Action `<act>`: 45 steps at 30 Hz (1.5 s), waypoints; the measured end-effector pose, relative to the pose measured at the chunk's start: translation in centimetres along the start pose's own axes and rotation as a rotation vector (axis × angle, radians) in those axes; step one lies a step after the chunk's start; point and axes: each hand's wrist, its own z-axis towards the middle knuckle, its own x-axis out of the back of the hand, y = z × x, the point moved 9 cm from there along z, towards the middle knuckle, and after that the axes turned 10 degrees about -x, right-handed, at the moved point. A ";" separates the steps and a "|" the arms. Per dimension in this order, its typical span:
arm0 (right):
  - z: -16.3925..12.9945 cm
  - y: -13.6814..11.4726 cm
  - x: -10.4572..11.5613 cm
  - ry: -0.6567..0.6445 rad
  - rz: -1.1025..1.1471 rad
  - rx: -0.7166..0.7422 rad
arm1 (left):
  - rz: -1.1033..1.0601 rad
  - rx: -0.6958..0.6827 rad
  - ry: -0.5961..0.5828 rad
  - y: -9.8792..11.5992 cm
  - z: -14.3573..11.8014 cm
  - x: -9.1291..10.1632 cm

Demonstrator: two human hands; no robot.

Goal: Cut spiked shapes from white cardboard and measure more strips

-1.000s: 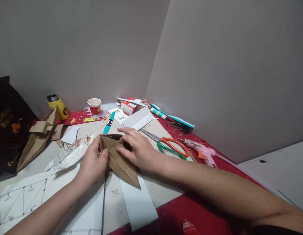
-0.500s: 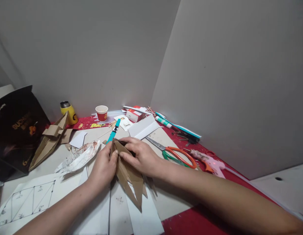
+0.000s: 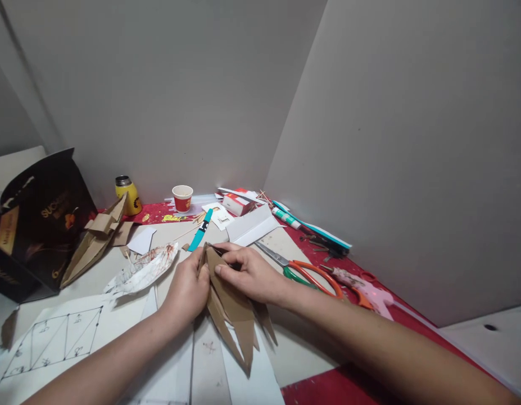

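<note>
a: what are the hands on?

b: both are on a brown pointed cardboard model made of folded triangular pieces (image 3: 232,306). it sits on the white paper sheets (image 3: 243,377) near the front middle of the red-covered table (image 3: 327,382), its sharp tips pointing toward the person.

a: how is it gripped?

b: the left hand (image 3: 188,287) is closed on the model's upper left edge, thumb pressed on the top corner. the right hand (image 3: 249,273) is closed on the top of it from the other side, fingers curled over the upper fold and pinching it. the two hands nearly touch at the top corner.

a: what lies around it?

b: just left of the left hand lies a crumpled white paper shape with reddish marks (image 3: 142,270). further left rests a second brown folded cardboard model (image 3: 94,242), leaning by a dark glossy paper bag with gold lettering (image 3: 41,219). a white sheet with a pencilled triangle grid (image 3: 53,340) lies at the front left.

a: and on the right?

b: orange-and-green-handled scissors (image 3: 304,271) lie just beyond the right wrist, with a pink glue gun (image 3: 363,287) further right. behind the hands are a teal pen-like tool (image 3: 200,236), a small red and white paper cup (image 3: 182,198), a yellow bottle with a metal cap (image 3: 128,194) and a small red and white box (image 3: 237,203), all near the grey wall.
</note>
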 end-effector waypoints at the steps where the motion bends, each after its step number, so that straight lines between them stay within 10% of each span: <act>1: 0.0 0.1 0.0 0.017 -0.016 -0.005 | 0.009 0.000 0.000 -0.1 -0.2 -0.1; 15: -0.5 -1.0 0.1 0.107 -0.117 0.231 | 0.075 -0.030 -0.068 -0.8 -0.1 -1.0; 26: -0.1 -0.3 0.2 0.179 -0.151 0.147 | 0.120 -0.027 -0.044 -0.6 -0.4 -0.8; 45: -0.3 -0.5 0.1 -0.048 -0.090 0.255 | 0.094 -0.135 -0.057 0.6 0.0 -0.5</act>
